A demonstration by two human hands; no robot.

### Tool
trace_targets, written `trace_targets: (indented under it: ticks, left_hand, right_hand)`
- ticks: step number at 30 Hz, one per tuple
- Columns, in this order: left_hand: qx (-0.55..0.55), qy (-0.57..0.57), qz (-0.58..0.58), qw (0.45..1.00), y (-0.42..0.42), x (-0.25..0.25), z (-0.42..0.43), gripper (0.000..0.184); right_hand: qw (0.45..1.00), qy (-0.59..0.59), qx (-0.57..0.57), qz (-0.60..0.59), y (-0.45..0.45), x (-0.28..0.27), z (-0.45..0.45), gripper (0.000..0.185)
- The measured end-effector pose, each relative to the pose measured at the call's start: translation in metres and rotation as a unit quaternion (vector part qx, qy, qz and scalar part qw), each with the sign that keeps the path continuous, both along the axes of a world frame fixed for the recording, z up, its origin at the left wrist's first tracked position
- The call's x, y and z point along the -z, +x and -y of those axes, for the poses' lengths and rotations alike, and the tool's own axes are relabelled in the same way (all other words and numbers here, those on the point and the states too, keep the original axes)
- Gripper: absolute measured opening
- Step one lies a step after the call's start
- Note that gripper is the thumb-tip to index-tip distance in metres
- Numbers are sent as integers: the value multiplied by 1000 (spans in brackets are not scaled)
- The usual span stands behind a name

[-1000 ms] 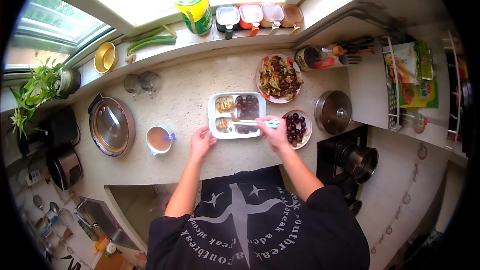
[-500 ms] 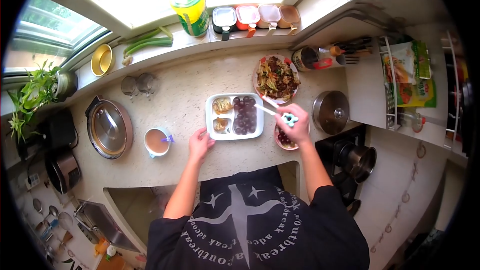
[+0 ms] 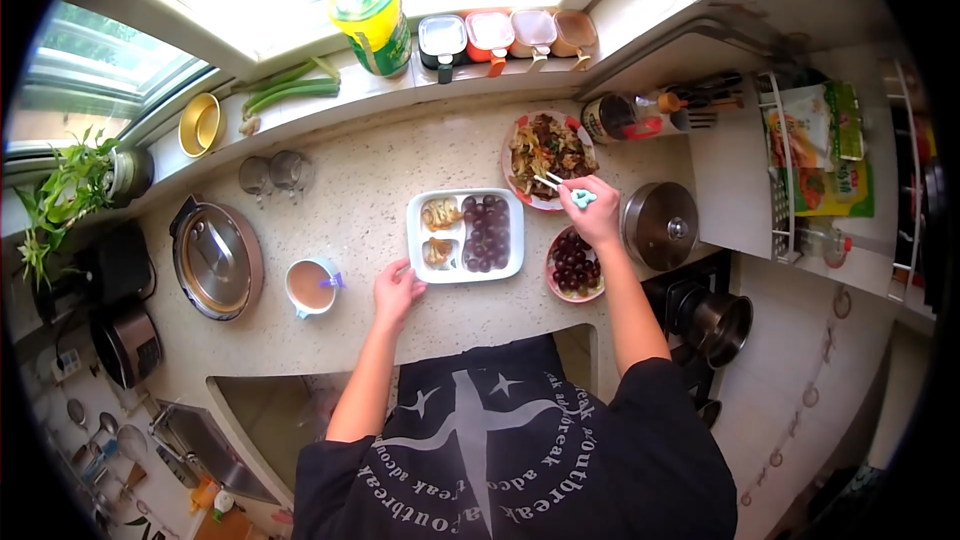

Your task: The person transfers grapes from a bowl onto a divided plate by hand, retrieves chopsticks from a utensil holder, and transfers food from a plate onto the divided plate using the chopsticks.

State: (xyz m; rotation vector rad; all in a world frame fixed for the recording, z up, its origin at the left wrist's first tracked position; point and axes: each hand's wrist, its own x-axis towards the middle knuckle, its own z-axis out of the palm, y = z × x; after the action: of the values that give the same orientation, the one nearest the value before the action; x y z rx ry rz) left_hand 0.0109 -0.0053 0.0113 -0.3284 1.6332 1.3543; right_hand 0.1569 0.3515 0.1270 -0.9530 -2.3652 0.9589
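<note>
My right hand (image 3: 594, 208) grips a pair of white training chopsticks (image 3: 548, 181) with a teal ring piece. Their tips are at the near edge of the stir-fried food on a red-rimmed plate (image 3: 522, 188). My left hand (image 3: 397, 287) holds nothing; its fingers are loosely apart at the lower left corner of a white divided tray (image 3: 466, 274), and whether they touch it I cannot tell. Dark grapes (image 3: 487, 230) fill the tray's right compartment, and brownish pieces of food (image 3: 440, 212) lie in the two left ones. Below my right wrist stands a bowl of grapes (image 3: 576, 266).
Left on the counter are a cup of brown drink (image 3: 312, 284), a lidded pan (image 3: 217, 260) and two glasses (image 3: 288, 171). A lidded pot (image 3: 660, 224) stands close to my right forearm. Spice boxes (image 3: 490, 35) and green onions (image 3: 292, 92) line the sill.
My right hand has moved up with the chopsticks, from over the tray's right side to the stir-fry plate. The grape bowl is now uncovered to view. My left hand stays by the tray.
</note>
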Motion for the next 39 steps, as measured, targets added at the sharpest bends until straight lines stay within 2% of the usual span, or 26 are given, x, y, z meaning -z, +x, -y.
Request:
trace_targets:
  ticks: [6, 9, 15, 17, 18, 21, 28, 34, 39]
  left_hand:
    - [6, -4, -4, 1000, 0, -1, -1, 34]
    - [6, -1, -1, 1000, 0, 1, 0, 34]
    - [8, -4, -5, 1000, 0, 0, 1, 33]
    - [6, 0, -9, 1000, 1, 3, 2, 33]
    - [5, 2, -12, 1000, 1, 4, 2, 33]
    - [0, -3, -13, 1000, 1, 2, 0, 32]
    - [12, -6, -5, 1000, -1, -6, -2, 33]
    - [9, -5, -2, 1000, -1, -3, -1, 33]
    - [12, -8, -7, 1000, 0, -1, -2, 33]
  right_hand:
    - [993, -82, 60, -62, 25, -5, -3, 11]
    - [969, -208, 111, -68, 38, -19, 14, 11]
    - [965, -256, 9, -45, 21, -7, 93, 12]
    - [968, -240, -46, -65, 9, 0, 121, 10]
    - [963, -262, -36, -58, 5, 7, 135, 12]
    - [971, -225, -71, -38, -6, 21, 156, 13]
    - [977, -180, -110, -38, -16, 15, 148, 16]
    - [978, -149, -148, -16, -21, 34, 154, 15]
    - [980, -150, -126, -30, -19, 18, 149, 15]
